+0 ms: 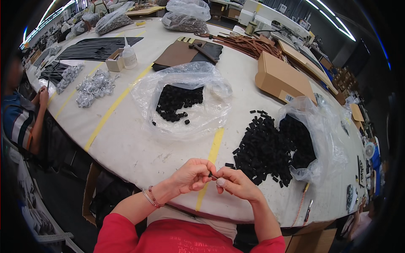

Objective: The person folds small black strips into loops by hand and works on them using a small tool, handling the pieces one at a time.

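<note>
My left hand (195, 175) and my right hand (235, 183) meet over the table's front edge. Between their fingertips is a small black piece (210, 174), pinched by the left fingers, with the right thumb and fingers closed at its other side. The fingers hide most of it. To the right of my hands spreads a heap of short black tubular pieces (261, 147), partly in an opened clear plastic bag (333, 147). Ahead, another clear bag (143, 99) lies spread with small rounder black pieces (177, 101) on it.
A cardboard box (282, 78) lies at right, near brown strips (249, 44). Farther off are a hammer (204, 52), a glue bottle (129, 55) and metal rings (96, 88). Scissors (308, 211) lie by the front right edge. A co-worker's hands (43, 95) are at far left.
</note>
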`<action>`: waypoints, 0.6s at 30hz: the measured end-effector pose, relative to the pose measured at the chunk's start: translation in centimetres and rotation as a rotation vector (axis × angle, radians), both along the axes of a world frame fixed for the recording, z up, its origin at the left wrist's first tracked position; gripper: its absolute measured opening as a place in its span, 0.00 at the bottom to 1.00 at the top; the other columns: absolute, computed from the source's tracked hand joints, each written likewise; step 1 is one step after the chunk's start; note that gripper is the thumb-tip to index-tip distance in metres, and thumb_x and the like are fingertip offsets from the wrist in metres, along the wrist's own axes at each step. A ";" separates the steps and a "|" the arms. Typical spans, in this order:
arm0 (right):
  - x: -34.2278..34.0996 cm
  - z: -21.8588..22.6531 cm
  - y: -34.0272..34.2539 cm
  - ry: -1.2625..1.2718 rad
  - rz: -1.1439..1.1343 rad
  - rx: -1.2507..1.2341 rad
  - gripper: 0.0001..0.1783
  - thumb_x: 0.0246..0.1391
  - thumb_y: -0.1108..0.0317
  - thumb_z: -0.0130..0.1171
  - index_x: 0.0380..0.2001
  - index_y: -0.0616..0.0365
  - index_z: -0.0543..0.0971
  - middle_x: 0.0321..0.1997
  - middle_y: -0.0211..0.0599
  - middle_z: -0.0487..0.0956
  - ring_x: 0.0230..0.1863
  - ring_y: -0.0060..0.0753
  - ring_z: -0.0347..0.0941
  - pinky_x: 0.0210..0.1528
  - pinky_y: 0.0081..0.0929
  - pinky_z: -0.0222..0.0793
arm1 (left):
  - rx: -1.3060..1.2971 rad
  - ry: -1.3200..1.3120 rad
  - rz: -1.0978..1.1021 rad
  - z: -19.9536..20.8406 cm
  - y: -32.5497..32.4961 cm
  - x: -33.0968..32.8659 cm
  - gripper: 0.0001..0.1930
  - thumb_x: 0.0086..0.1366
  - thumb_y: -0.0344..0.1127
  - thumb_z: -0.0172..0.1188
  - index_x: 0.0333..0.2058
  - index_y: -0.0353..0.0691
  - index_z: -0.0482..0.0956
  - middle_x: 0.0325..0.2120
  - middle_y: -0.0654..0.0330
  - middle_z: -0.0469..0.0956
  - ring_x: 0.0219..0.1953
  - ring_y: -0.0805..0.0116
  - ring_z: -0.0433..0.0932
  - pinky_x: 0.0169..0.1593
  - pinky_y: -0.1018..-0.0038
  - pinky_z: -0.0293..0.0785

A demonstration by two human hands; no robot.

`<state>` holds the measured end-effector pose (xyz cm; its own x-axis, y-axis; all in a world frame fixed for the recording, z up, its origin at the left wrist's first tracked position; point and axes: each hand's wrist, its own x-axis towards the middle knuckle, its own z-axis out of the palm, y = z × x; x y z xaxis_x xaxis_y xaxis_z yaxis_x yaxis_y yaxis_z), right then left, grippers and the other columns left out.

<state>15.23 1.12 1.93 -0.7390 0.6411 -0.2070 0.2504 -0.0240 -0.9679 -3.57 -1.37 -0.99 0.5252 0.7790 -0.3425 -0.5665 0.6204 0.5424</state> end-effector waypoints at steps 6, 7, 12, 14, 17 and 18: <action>0.0 0.3 0.1 -0.087 0.051 0.141 0.07 0.51 0.68 0.48 0.31 0.61 0.72 0.18 0.30 0.73 0.21 0.16 0.66 0.24 0.15 0.60 | -0.029 -0.078 -0.062 -0.5 0.1 -0.1 0.07 0.49 0.22 0.43 0.26 0.31 0.71 0.13 0.59 0.69 0.05 0.79 0.58 0.07 0.86 0.52; 0.0 0.4 0.0 -0.103 0.037 0.176 0.07 0.51 0.70 0.48 0.31 0.61 0.72 0.18 0.33 0.74 0.22 0.19 0.69 0.27 0.16 0.63 | -0.034 -0.088 -0.064 -0.5 0.1 -0.1 0.07 0.49 0.22 0.43 0.26 0.31 0.71 0.13 0.59 0.69 0.05 0.79 0.58 0.07 0.86 0.53; 0.2 -0.7 0.0 -0.035 -0.012 0.114 0.09 0.51 0.66 0.51 0.30 0.61 0.72 0.19 0.26 0.73 0.21 0.14 0.65 0.24 0.14 0.60 | 0.010 0.006 -0.034 0.0 0.1 0.1 0.07 0.50 0.23 0.44 0.26 0.31 0.71 0.14 0.59 0.70 0.05 0.80 0.59 0.07 0.86 0.54; 0.2 -0.6 0.0 0.008 -0.016 0.091 0.09 0.52 0.65 0.51 0.30 0.60 0.72 0.19 0.26 0.73 0.20 0.13 0.64 0.23 0.13 0.59 | 0.034 0.032 -0.023 0.0 0.1 0.1 0.07 0.50 0.23 0.44 0.26 0.31 0.72 0.14 0.59 0.70 0.05 0.80 0.60 0.07 0.87 0.54; 0.1 0.3 0.0 0.019 0.019 0.012 0.09 0.52 0.64 0.50 0.29 0.59 0.72 0.19 0.24 0.72 0.19 0.11 0.62 0.20 0.11 0.56 | 0.049 0.008 -0.048 0.0 0.1 -0.1 0.07 0.50 0.23 0.45 0.26 0.30 0.72 0.14 0.59 0.70 0.05 0.79 0.60 0.07 0.87 0.55; 0.1 0.3 -0.1 0.031 0.029 -0.009 0.09 0.52 0.64 0.50 0.30 0.58 0.72 0.19 0.24 0.72 0.18 0.10 0.60 0.19 0.10 0.55 | 0.046 -0.029 -0.067 0.0 0.1 -0.2 0.07 0.50 0.23 0.45 0.27 0.30 0.72 0.14 0.59 0.70 0.05 0.79 0.61 0.07 0.87 0.55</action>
